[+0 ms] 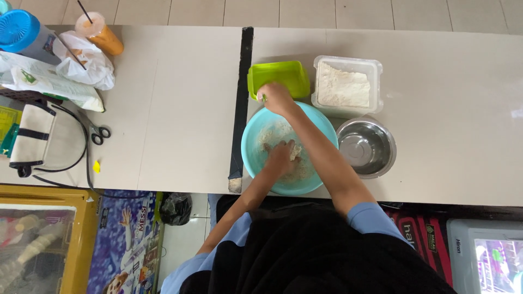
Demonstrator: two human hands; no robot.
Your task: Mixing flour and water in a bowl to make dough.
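Note:
A light blue bowl (pixel 251 147) stands on the white table (pixel 180 109) and holds a pale, crumbly dough (pixel 272 136). My left hand (pixel 280 157) is down in the bowl, fingers curled into the dough. My right hand (pixel 275 98) reaches across the bowl's far rim to the near edge of a lime green container (pixel 283 73). Its fingers are curled there, and I cannot tell whether they grip anything. Just right of the green container stands a clear plastic tub (pixel 376 68) of white flour (pixel 343 87).
An empty steel bowl (pixel 366 147) sits right of the blue bowl. A black strip (pixel 242 98) runs along the table's seam. At far left lie scissors (pixel 98 132), a white plastic bag (pixel 87 65), an orange drink cup (pixel 101 35), a blue-lidded jar (pixel 22 32) and a cream bag (pixel 32 136).

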